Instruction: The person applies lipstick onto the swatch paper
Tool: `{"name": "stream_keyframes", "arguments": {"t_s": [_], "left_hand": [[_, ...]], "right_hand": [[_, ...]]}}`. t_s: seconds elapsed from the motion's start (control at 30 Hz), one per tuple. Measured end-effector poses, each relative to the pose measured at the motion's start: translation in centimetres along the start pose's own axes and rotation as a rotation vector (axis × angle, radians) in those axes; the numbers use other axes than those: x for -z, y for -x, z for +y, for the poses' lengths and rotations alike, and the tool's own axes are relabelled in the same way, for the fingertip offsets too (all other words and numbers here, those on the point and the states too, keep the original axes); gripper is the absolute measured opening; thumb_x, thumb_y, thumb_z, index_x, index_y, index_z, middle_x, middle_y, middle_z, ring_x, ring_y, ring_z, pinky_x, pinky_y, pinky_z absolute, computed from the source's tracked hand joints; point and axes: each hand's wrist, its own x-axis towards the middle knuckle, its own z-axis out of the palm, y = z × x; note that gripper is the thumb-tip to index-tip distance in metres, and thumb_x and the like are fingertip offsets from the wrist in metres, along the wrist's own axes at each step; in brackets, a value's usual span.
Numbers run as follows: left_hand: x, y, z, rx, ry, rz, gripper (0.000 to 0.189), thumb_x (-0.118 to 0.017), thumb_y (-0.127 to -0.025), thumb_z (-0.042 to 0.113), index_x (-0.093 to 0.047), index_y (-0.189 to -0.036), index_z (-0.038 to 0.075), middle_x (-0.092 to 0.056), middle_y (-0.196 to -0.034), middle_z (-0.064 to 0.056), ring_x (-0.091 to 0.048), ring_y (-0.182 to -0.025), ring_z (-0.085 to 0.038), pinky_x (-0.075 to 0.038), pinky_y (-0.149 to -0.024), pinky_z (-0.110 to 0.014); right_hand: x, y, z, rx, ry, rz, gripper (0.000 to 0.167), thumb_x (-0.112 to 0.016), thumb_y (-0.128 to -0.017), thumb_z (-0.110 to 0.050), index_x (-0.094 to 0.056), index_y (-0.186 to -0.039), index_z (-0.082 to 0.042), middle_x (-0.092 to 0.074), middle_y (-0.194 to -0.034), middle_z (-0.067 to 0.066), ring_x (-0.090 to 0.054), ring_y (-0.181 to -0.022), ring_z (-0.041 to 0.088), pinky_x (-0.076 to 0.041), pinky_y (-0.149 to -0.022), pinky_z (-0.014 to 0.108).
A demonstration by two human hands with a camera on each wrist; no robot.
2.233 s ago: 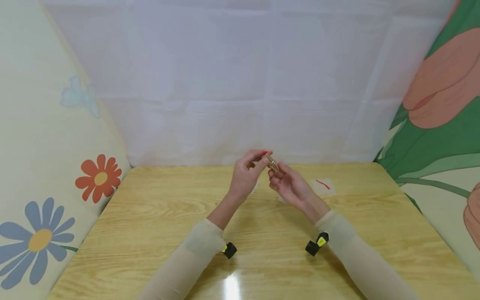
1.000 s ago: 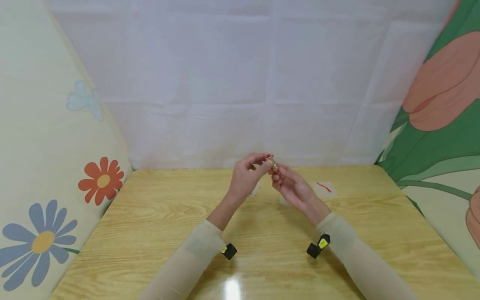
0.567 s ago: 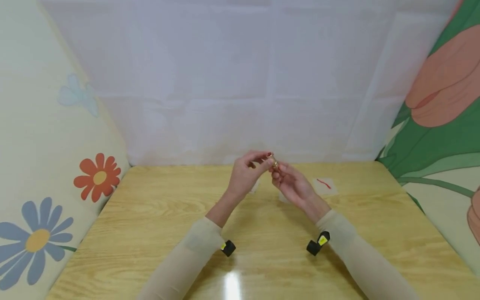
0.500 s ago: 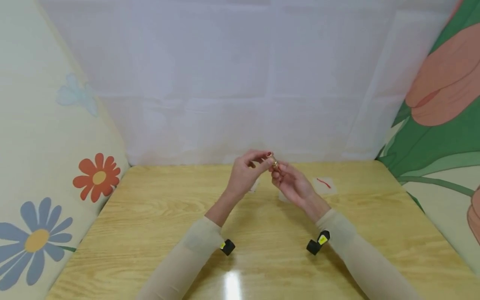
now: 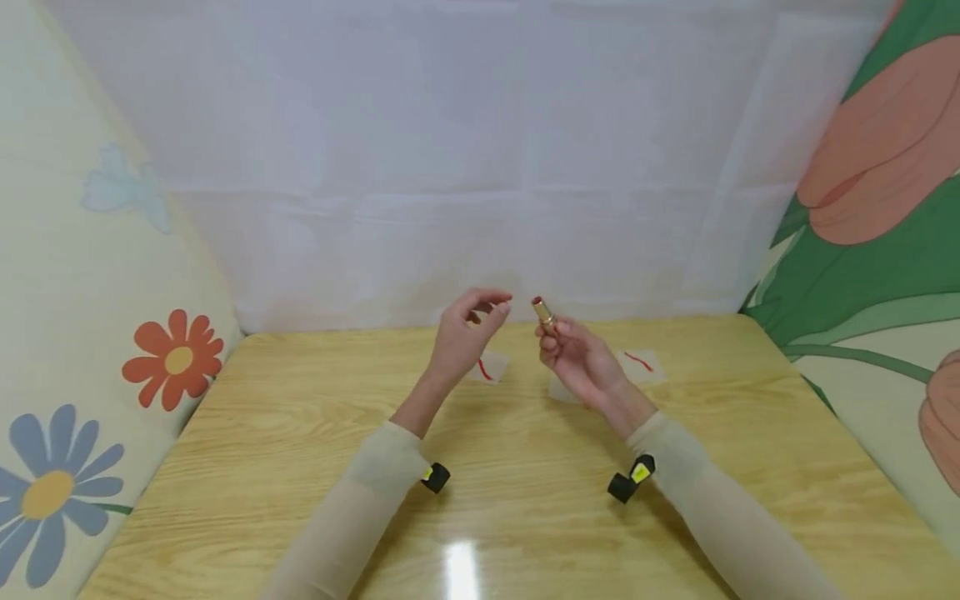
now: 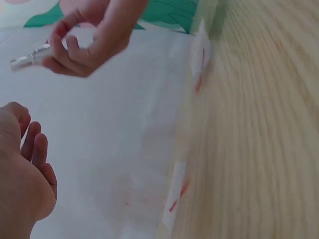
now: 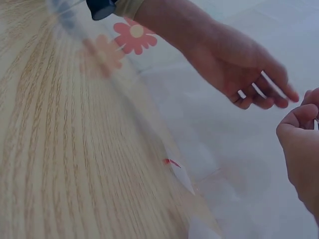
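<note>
A gold lipstick [image 5: 543,312] without a cap points up and to the left, dark red showing at its top end. My right hand [image 5: 588,362] grips its lower part between thumb and fingers, above the table. To the left, my left hand [image 5: 463,329] hovers apart from the lipstick, fingers loosely bent, with nothing in it. In the left wrist view the lipstick [image 6: 30,59] sticks out of the right hand's fingers, slightly blurred. The right wrist view hides most of the lipstick behind the right hand's fingers.
On the wooden table [image 5: 517,467] lie a white paper piece with a red stroke [image 5: 495,365] behind the left hand, another red-marked piece [image 5: 651,365] at the right, and a pale piece [image 5: 561,390] partly under the right hand. A white cloth [image 5: 420,183] hangs behind.
My left hand has let go of the lipstick's upper part and moved left. The right hand keeps its hold. Less red shows at the tube's top than in the first frame.
</note>
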Motion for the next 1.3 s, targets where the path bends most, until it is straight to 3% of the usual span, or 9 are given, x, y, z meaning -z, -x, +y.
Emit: {"name": "stream_keyframes", "arguments": {"t_s": [0.23,0.4,0.5,0.8,1.03,1.3], "left_hand": [[0.6,-1.5,-2.6,0.088,-0.044,0.017,0.024,-0.067,-0.100,0.017,-0.072,-0.121,0.005,-0.070,-0.115,-0.009,-0.061,-0.097,-0.020,-0.044,-0.077,-0.034],[1.0,-1.5,-4.8,0.197,-0.080,0.061,0.022,-0.068,-0.098,0.009,-0.071,-0.119,0.002,-0.070,-0.112,-0.013,-0.062,-0.097,-0.024,-0.048,-0.080,-0.033],[1.4,-1.8,-6.2,0.236,-0.121,0.049,0.022,-0.068,-0.098,0.009,-0.071,-0.118,0.000,-0.069,-0.110,-0.013,-0.062,-0.098,-0.027,-0.049,-0.085,-0.036],[3.4,-3.0,-8.9,0.370,-0.254,-0.144,0.033,-0.065,-0.098,0.008,-0.061,-0.127,-0.005,-0.064,-0.114,-0.019,-0.060,-0.106,-0.033,-0.049,-0.092,-0.043],[2.9,-3.5,-9.4,0.392,-0.318,-0.302,0.037,-0.072,-0.094,0.008,-0.062,-0.125,-0.010,-0.065,-0.116,-0.024,-0.062,-0.109,-0.038,-0.050,-0.093,-0.046],[1.9,-3.7,-10.0,0.374,-0.330,-0.268,0.023,-0.075,-0.091,0.005,-0.068,-0.110,-0.007,-0.069,-0.101,-0.018,-0.066,-0.096,-0.033,-0.055,-0.075,-0.038]], "right_hand": [[-0.1,-0.1,-0.4,0.000,-0.022,-0.002,0.020,-0.049,-0.104,0.000,-0.068,-0.102,0.004,-0.064,-0.103,0.018,-0.059,-0.082,0.018,-0.048,-0.079,0.027],[0.4,0.3,-0.2,-0.025,-0.039,-0.008,0.024,-0.046,-0.105,0.000,-0.069,-0.099,0.004,-0.065,-0.102,0.018,-0.059,-0.079,0.018,-0.047,-0.079,0.028],[0.6,0.3,-0.1,-0.023,-0.044,-0.027,0.024,-0.045,-0.106,-0.001,-0.068,-0.103,0.005,-0.065,-0.103,0.018,-0.060,-0.080,0.018,-0.047,-0.079,0.028],[0.2,-0.6,-0.1,-0.012,-0.027,-0.021,0.026,-0.040,-0.107,-0.002,-0.065,-0.108,0.004,-0.064,-0.103,0.016,-0.058,-0.078,0.018,-0.047,-0.079,0.027],[0.2,-0.5,-0.6,0.015,0.000,0.020,0.030,-0.037,-0.106,-0.001,-0.067,-0.106,0.003,-0.065,-0.100,0.016,-0.057,-0.075,0.016,-0.046,-0.076,0.027],[0.2,-0.4,-1.1,0.011,-0.012,-0.003,0.021,-0.047,-0.105,-0.002,-0.065,-0.112,0.003,-0.065,-0.102,0.016,-0.059,-0.078,0.017,-0.047,-0.079,0.027]]}}
